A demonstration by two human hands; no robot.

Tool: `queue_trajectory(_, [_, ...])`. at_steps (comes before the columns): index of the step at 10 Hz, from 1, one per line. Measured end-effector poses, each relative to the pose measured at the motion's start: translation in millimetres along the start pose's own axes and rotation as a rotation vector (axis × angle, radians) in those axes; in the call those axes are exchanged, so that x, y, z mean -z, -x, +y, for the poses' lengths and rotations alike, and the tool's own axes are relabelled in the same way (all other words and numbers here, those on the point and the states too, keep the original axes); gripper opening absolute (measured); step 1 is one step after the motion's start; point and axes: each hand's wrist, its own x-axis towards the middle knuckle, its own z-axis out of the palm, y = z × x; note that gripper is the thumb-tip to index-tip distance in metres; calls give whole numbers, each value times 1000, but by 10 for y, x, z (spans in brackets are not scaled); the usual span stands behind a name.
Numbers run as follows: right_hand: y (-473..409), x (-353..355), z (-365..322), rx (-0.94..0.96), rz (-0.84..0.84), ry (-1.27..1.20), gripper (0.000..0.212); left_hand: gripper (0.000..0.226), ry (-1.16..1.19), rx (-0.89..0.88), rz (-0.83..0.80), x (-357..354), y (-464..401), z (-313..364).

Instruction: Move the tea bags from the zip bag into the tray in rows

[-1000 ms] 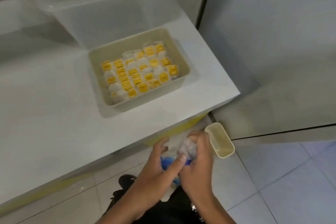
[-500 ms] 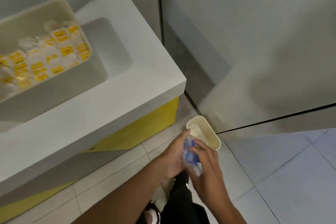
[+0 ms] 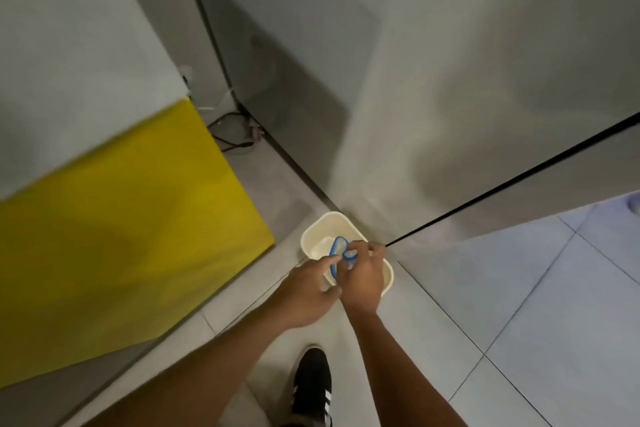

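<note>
A crumpled clear zip bag [image 3: 340, 251] with a blue zip strip is held over a small cream bin [image 3: 322, 226] on the floor. My right hand [image 3: 362, 276] grips the bag from the right with curled fingers. My left hand [image 3: 306, 291] is beside it, its index finger touching the bag's blue edge. The tray with the tea bags is out of view.
A white counter top [image 3: 69, 55] with a yellow side panel [image 3: 121, 236] stands at the left. Grey cabinet doors [image 3: 450, 80] rise behind the bin. Cables [image 3: 232, 135] lie in the corner. My black shoe [image 3: 311, 388] stands on the tiled floor.
The view has swung right and down, so the tray has left the frame. Both hands have carried the crumpled bag from beside the counter to over the cream bin.
</note>
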Motion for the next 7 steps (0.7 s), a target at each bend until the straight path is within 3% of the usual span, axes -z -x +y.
queue_trajectory(2, [-367,-580,518,-94,-92,262,30,57,-142,-20,-11,-164,-703,-366])
queue_trajectory(3, [-490,-799,721,-143,-187,239,33,56,-196,-28,-17,-237,-854,-523])
queue_trajectory(4, [-541,-812,777,-203,-356,173,60,59,-173,15,0,-252,-923,-657])
queue_trajectory(7, [-180,21,250,-111,-344,64,41,51,-67,68,107,-77,-448,-266])
